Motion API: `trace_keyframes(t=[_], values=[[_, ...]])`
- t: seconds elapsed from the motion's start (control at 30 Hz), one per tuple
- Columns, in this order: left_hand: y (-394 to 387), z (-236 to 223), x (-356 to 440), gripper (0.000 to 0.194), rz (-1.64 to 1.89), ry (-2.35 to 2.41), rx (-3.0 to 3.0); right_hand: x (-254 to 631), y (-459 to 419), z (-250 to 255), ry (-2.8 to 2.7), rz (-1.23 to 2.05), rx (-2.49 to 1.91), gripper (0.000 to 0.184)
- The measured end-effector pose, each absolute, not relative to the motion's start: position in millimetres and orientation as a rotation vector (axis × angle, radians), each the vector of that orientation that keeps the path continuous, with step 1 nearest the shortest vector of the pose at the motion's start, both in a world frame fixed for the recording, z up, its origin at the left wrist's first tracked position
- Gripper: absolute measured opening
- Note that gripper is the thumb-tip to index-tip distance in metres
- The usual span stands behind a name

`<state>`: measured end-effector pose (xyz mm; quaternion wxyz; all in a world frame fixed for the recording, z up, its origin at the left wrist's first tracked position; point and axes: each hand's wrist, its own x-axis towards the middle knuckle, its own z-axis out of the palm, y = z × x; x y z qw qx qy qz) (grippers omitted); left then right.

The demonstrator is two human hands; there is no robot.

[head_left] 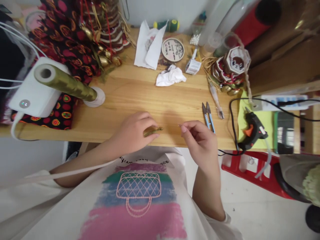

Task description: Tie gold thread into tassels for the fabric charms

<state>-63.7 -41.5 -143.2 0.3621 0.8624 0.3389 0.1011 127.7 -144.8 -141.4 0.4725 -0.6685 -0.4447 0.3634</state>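
Observation:
My left hand (137, 130) is at the table's front edge, its fingers curled around a thin green sprig-like piece (153, 131) whose tip sticks out past the fingertips. To its right, my right hand (202, 141) pinches a tiny item (179, 125) between thumb and forefinger; it is too small to name. The two hands are a short gap apart and do not touch. Just beyond my right hand lie thread snips (208, 116) with blue handles, blades pointing away.
A roll of olive ribbon (67, 83) leans at left near a white power box (37, 93). Crumpled tissue (171, 76), a round tin (172, 50) and a pen-like tool (216, 100) lie farther back. A black glue gun (253, 130) with its cord rests at right on yellow paper (268, 116).

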Motion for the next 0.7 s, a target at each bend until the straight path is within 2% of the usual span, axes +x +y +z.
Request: trace_keyframes(t=[0.13,0.33,0.53,0.7], values=[[-44.9,-148.4,-58.7,0.006,0.113,0.969,2.308,128.3,-150.0,-146.6,-1.071,0.858,-1.746,0.009],[-47.7,-156.5,-57.9,0.006,0.117,0.955,2.316,124.4,-146.6,-157.2,-1.152,0.951,-1.783,0.012],[-43.4,-161.1,-57.6,0.012,0.153,0.86,2.36,120.3,-128.2,-165.2,-1.335,1.091,-1.703,0.028],[-34.8,-135.6,-61.3,0.012,0.276,0.765,2.389,121.3,-116.4,-149.2,-1.369,1.14,-1.573,0.013]])
